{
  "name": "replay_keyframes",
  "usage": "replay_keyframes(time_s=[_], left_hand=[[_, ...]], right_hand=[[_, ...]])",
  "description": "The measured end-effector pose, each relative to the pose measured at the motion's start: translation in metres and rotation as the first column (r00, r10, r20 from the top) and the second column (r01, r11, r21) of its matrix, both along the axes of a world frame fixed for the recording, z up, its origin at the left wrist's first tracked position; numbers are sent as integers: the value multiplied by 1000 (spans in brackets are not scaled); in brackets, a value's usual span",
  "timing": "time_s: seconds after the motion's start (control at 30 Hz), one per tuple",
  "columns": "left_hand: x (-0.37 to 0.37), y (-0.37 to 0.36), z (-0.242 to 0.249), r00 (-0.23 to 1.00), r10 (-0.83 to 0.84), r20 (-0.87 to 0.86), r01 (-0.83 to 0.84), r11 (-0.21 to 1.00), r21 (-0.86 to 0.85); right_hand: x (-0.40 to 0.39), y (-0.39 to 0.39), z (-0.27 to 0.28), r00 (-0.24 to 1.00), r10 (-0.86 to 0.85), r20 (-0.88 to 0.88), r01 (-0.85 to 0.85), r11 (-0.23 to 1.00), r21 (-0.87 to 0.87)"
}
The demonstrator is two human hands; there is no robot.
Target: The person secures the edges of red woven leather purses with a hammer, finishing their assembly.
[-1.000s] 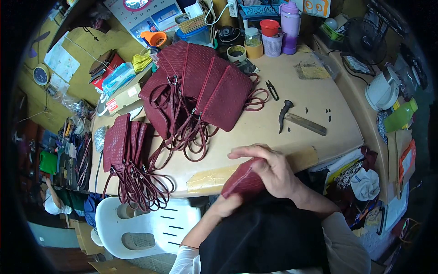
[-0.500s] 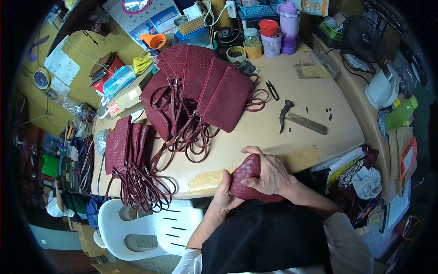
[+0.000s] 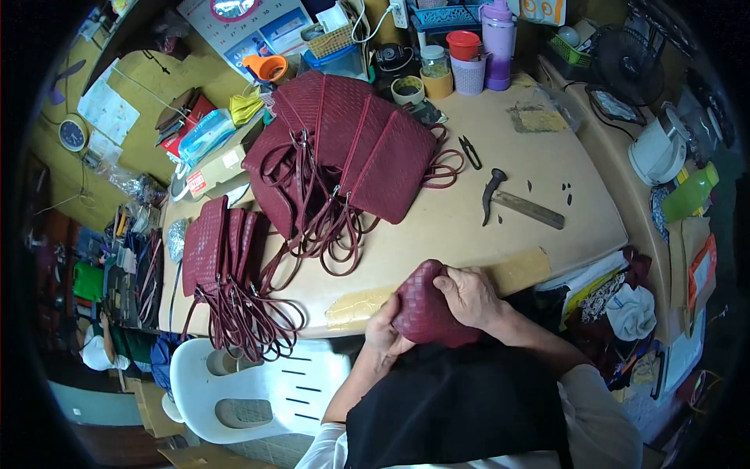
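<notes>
A dark red woven-pattern pouch [image 3: 428, 306] is held between both hands at the table's front edge, above the black apron. My left hand [image 3: 384, 327] grips its left side, fingers out of sight behind it. At the upper right, my right hand [image 3: 470, 298] is closed on the pouch, its thumb pressed on the front. On the table to the left are a stack of small dark red woven bags [image 3: 221, 246] with looped straps and a larger pile of matching bags [image 3: 355, 141].
A hammer [image 3: 525, 208] and thread snips [image 3: 470, 153] lie on the right of the table [image 3: 437, 223]. Jars, a red-lidded cup [image 3: 466, 47] and a purple bottle [image 3: 498, 45] line the back. A white plastic chair [image 3: 258, 391] stands at front left.
My right hand has shifted its grip along the pouch, its fingers no longer reaching over the top. More of the pouch's front now shows. The whole view has shifted slightly.
</notes>
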State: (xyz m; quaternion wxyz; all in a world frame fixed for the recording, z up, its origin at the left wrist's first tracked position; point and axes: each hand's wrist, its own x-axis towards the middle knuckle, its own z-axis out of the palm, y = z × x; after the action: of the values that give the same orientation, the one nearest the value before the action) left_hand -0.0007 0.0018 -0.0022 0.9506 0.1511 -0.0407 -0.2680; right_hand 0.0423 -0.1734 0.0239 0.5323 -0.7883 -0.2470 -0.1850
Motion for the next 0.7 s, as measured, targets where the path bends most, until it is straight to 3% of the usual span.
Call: replay_keyframes(time_s=[0.03, 0.07, 0.17, 0.2, 0.3, 0.33, 0.4, 0.43, 0.47, 0.5, 0.57, 0.67, 0.7], left_hand=[[1, 3, 6, 997, -12, 81, -13, 950, 311], [0, 2, 12, 997, -16, 77, -8, 950, 311], [-5, 1, 24, 996, 25, 80, -33, 994, 104], [-2, 1, 20, 997, 23, 80, -32, 994, 106], [6, -10, 10, 999, -41, -3, 36, 914, -404], [7, -10, 4, 999, -42, -3, 38, 912, -408], [7, -8, -5, 994, -39, 101, 63, 967, -245], [5, -5, -2, 994, -41, 100, 65, 966, -249], [2, 0, 5, 991, -32, 126, 23, 997, 67], [0, 3, 12, 987, -34, 156, -28, 925, 379], [-8, 2, 24, 991, 3, 137, -55, 924, 379], [-10, 0, 25, 996, 66, 62, -86, 906, 413], [-9, 1, 16, 990, 88, 107, -118, 941, 318]], right_hand=[[-2, -2, 5, 998, 10, -54, -13, 998, -57], [-6, -4, 8, 993, 18, -116, -32, 993, -117], [-7, -2, 9, 993, -25, -112, 2, 980, -199], [-6, -1, 9, 993, -26, -112, 3, 980, -197], [-5, 0, 9, 999, 3, -47, -8, 994, -105], [-4, -3, 10, 998, 50, -48, -54, 995, -87], [-5, -8, 9, 995, 90, -48, -93, 993, -73], [-7, -12, 7, 984, 94, -151, -120, 977, -176], [-8, -14, 6, 964, 85, -251, -154, 950, -270], [-7, -13, 7, 965, 81, -250, -149, 952, -269], [-9, -10, 15, 1000, -21, -12, 19, 988, -154], [-4, -6, 34, 998, 20, -62, -22, 999, -34], [-4, -6, 33, 997, 35, -66, -41, 995, -93]])
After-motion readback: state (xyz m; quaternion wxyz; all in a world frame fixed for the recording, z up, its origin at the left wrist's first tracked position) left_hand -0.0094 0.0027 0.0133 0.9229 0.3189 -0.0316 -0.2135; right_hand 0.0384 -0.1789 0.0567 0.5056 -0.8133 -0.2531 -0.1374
